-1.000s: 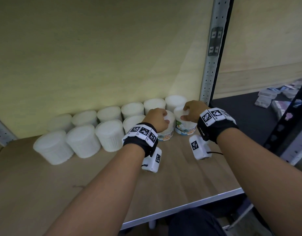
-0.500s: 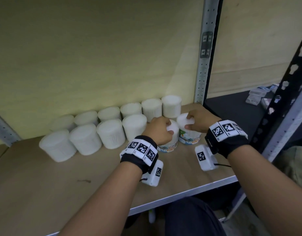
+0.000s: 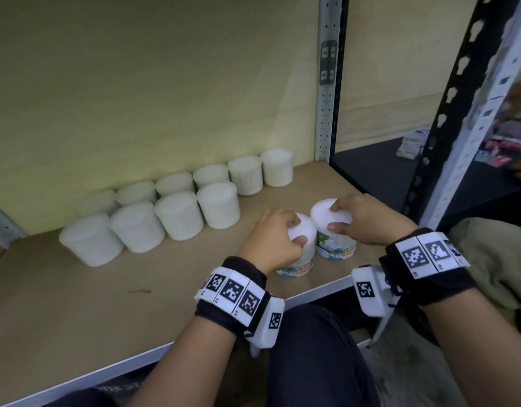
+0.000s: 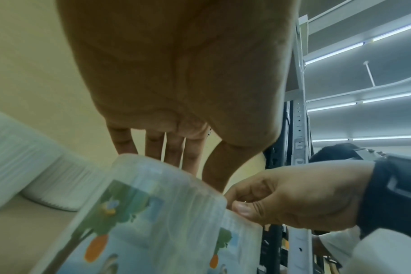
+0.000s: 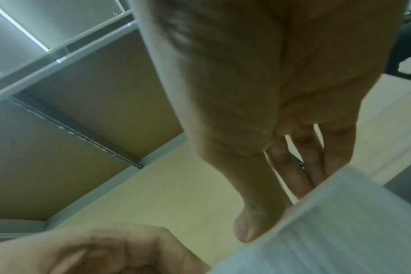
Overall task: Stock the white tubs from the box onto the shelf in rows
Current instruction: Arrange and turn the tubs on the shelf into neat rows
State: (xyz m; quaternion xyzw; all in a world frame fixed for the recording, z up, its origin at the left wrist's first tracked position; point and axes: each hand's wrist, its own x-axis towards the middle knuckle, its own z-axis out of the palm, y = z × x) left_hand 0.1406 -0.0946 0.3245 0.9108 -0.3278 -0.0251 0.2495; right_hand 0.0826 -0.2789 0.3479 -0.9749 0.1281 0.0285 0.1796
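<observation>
Head view: both hands work near the front right corner of the shelf (image 3: 77, 312). The left hand (image 3: 272, 245) curls its fingers and thumb over the white lid of a labelled tub (image 3: 300, 259), which stands just behind the shelf's front edge. The right hand (image 3: 368, 221) pinches the lid of a second labelled tub (image 3: 335, 245), touching or just beside the first on its right. Along the back edge runs a row of plain white tubs (image 3: 244, 174), seven as far as can be told, the far-left ones dim. A second row of four tubs (image 3: 177, 215) stands right in front of it, from the left end to about the middle. A grey upright post (image 3: 326, 83) rises at the back right corner.

Left wrist view: the left hand (image 4: 176, 74) reaches down with fingers (image 4: 174, 152) behind the lid rim and the thumb at the near side of its tub (image 4: 153, 213), whose label shows a green tree and an orange carrot. The right hand (image 4: 293, 196) pinches the neighbouring tub's top.

Right wrist view: the right hand (image 5: 270, 92) grips its tub (image 5: 340, 222) at the lid, thumb on the near rim, fingers (image 5: 303, 176) behind. The left hand's knuckles (image 5: 94, 250) fill the lower left, blurred.
</observation>
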